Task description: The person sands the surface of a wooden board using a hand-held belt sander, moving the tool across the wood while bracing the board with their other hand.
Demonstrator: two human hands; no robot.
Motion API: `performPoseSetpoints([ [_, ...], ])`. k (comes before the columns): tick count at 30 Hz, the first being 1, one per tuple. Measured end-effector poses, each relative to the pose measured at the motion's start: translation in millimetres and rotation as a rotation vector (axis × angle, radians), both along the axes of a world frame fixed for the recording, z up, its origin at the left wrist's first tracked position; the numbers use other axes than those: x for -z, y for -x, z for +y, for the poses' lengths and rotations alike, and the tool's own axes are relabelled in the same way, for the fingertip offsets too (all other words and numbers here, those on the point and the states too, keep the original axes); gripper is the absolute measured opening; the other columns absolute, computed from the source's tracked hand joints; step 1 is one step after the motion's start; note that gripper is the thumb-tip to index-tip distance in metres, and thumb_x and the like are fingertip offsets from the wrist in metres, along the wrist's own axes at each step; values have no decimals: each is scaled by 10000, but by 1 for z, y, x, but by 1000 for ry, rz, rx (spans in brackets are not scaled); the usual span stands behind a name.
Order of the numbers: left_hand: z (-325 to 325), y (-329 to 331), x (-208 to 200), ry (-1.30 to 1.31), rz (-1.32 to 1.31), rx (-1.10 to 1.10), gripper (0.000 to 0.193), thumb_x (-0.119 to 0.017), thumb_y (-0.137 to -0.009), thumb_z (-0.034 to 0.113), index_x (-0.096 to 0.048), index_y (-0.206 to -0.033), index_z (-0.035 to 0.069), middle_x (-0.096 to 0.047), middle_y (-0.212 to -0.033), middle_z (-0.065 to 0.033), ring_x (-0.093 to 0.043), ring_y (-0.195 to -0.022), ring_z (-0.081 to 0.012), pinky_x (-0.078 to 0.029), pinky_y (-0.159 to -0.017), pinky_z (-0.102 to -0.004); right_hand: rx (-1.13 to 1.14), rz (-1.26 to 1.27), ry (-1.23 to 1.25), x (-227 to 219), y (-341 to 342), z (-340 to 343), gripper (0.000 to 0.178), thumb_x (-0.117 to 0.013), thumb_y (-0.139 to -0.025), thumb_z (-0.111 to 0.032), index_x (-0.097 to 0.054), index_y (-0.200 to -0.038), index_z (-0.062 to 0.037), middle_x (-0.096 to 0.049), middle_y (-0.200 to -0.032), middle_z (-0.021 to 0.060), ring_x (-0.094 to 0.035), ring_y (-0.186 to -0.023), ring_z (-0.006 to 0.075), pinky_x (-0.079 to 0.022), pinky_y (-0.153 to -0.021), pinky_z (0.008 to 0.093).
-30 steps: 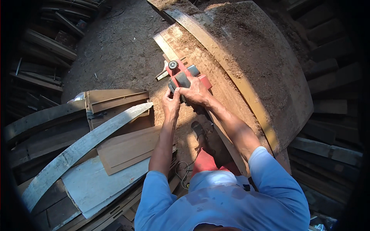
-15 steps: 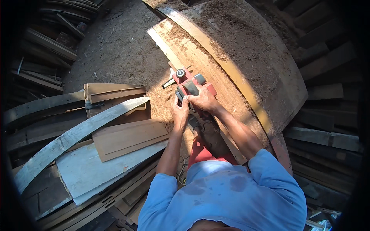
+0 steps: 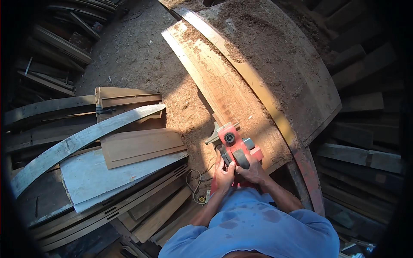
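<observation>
A red electric hand planer [image 3: 237, 144] with a black front knob sits at the near end of a wooden board [image 3: 217, 81]. My left hand [image 3: 224, 175] is wrapped round the planer's dark handle, on its left side. Close beside it, my right hand [image 3: 254, 172] grips the rear of the planer's body, thumb near the left thumb. A pale metal side guide [image 3: 212, 136] sticks out left of the planer, by the board's edge. The planer's underside is hidden.
Shavings cover a broad worktable [image 3: 275, 60], where a yellowish strip [image 3: 269, 103] runs along the board. A cord [image 3: 194, 189] loops on the ground to my left. Leftward lie a panelled wooden piece [image 3: 144, 148], a white sheet [image 3: 120, 178] and a long pale plank [image 3: 92, 137].
Both hands have drawn the planer back along the board, toward my body and a little to the right. More of the board's surface shows ahead of it.
</observation>
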State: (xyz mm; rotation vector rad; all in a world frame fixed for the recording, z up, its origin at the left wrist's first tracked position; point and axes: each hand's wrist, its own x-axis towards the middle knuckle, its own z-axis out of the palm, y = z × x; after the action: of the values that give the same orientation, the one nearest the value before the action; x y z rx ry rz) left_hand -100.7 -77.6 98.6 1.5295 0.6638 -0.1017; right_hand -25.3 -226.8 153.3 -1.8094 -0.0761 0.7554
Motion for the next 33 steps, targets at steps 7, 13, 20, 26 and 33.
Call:
performPoseSetpoints([
  [7, 102, -134, 6, -300, -28, -53, 479, -726, -996, 204, -630, -1420, 4, -745, -1111, -137, -672, -997, -172, -541, -875, -328, -26, -124, -105, 5, -138, 111, 405, -750, -922, -292, -664, -1166, 20, -717, -957, 202, -726, -917, 292, -567, -836, 420],
  [13, 202, -284, 23, 6, -278, -68, 340, -676, -1045, 170, -676, -1336, -7, -742, -1124, -65, -650, -957, -125, -538, -864, -297, 6, -202, -126, 28, -284, 206, 475, -771, -846, -331, -677, -1094, 64, -724, -902, 189, -707, -836, 258, -565, -750, 409],
  [20, 270, -351, 30, -14, -306, -79, 459, -730, -1039, 327, -680, -1342, -15, -742, -1126, -43, -632, -915, -79, -517, -790, -257, -23, -111, -112, -5, -354, 266, 436, -764, -806, -257, -702, -1134, 23, -712, -862, 115, -670, -766, 207, -563, -708, 377],
  [26, 202, -288, 25, 2, -337, -30, 359, -674, -1058, 236, -681, -1332, 4, -743, -1127, -68, -647, -970, -127, -530, -879, -311, -3, -176, -167, 4, -294, 203, 432, -757, -766, -240, -693, -1099, 28, -712, -861, 118, -696, -765, 218, -576, -674, 381],
  [33, 97, -134, 10, -323, -140, 42, 394, -695, -1031, 203, -656, -1368, 2, -727, -1157, -89, -659, -1033, -157, -539, -891, -329, 18, -159, -131, 24, -140, 102, 478, -788, -839, -314, -667, -1110, 61, -729, -907, 170, -720, -835, 249, -575, -789, 389],
])
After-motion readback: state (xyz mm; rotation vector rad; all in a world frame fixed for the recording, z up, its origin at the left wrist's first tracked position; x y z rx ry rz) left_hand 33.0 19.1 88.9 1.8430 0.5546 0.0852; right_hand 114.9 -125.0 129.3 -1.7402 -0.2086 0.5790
